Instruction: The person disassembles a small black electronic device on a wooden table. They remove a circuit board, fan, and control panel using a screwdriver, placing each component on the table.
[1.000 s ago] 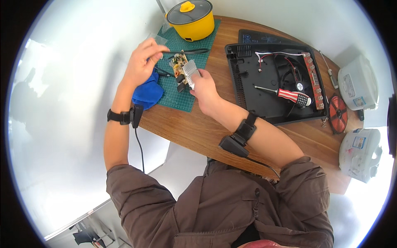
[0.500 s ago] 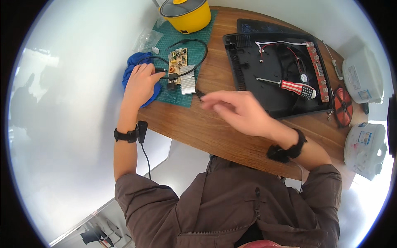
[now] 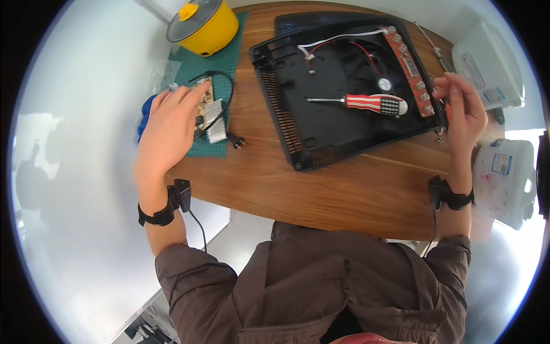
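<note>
My left hand (image 3: 172, 127) rests over a tan circuit board (image 3: 207, 94) with its fingers stretched out, hiding much of it. A ribbed silver heat sink (image 3: 216, 121) and a black power cord (image 3: 231, 97) with a two-pin plug (image 3: 236, 140) show beside those fingers. My right hand (image 3: 467, 112) is at the right edge of a black plastic housing (image 3: 275, 109), its fingers loosely bent and apart. Behind that hand a red item is mostly hidden. Inside the housing lie a screwdriver (image 3: 375, 104) with a patterned handle, a red button board (image 3: 409, 69) and thin wires.
A yellow pot (image 3: 209, 31) with a glass lid stands on the green cutting mat (image 3: 235, 54). Blue cloth (image 3: 144, 117) shows beside my left hand. White plastic containers (image 3: 487, 69) line the right side; a slim metal tool (image 3: 438, 51) lies behind the housing.
My right hand has moved from near the plug to the housing's right edge. My left hand has shifted onto the circuit board. The whole view has turned somewhat to the right.
</note>
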{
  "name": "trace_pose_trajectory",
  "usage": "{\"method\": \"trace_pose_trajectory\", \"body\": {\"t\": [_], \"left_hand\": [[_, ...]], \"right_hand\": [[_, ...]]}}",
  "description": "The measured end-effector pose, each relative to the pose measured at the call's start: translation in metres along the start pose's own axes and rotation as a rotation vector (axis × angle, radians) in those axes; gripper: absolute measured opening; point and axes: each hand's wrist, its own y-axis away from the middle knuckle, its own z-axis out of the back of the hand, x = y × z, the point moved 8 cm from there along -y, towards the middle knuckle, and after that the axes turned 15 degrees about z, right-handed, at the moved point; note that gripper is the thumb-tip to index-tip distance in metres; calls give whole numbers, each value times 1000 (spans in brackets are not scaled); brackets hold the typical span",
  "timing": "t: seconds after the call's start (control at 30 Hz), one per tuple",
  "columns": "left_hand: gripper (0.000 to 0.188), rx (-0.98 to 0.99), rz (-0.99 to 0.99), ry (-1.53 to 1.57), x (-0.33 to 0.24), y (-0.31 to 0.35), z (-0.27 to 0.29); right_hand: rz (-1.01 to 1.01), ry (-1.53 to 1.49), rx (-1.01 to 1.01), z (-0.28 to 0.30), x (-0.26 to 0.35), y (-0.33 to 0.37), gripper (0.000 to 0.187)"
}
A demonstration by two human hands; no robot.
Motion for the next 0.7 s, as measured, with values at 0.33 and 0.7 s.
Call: {"method": "trace_pose_trajectory", "body": {"t": [0.33, 0.7], "left_hand": [[32, -199, -280, 454, -120, -75, -1], [37, -76, 97, 361, -60, -149, -79]], "right_hand": [[191, 172, 221, -25, 11, 0, 20], [325, 362, 752, -85, 31, 3, 40]]}}
